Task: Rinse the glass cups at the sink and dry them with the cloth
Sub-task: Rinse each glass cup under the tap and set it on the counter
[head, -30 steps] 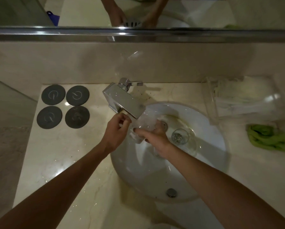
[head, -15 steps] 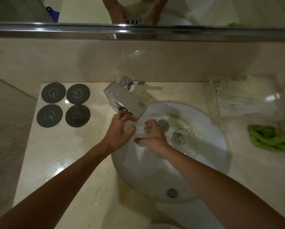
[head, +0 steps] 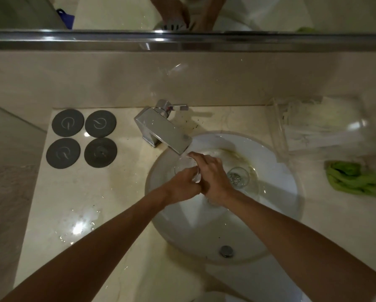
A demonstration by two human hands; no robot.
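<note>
1. We hold a clear glass cup [head: 186,166] under the spout of the chrome faucet [head: 164,131], over the far left part of the white sink basin [head: 276,192].
2. Our left hand [head: 182,187] is wrapped around the cup's near side, fingers closed on the glass.
3. Our right hand [head: 211,175] lies against the cup's right side, with its fingers bent over the rim; it too is clamped on the glass, and the two hands touch each other.
4. A second glass cup [head: 238,177] sits in the bottom of the basin, just right of our right hand and apart from it; we cannot tell whether it stands upright.
5. A brownish stain [head: 237,153] curves along the basin's far wall behind that cup.
6. The green cloth [head: 352,178] lies crumpled at the right edge of the worktop [head: 95,192], well apart from the basin.
7. Beyond the cloth, in the far right corner, a clear plastic tray [head: 322,125] holds folded white items that are too blurred to name.
8. Four dark round coasters [head: 82,138] form a square in the far left corner of the worktop.
9. A puddle of water [head: 80,223] glints on the worktop's left side, beside our left forearm.
10. A metal-edged mirror [head: 182,16] runs along the wall above the faucet.
</note>
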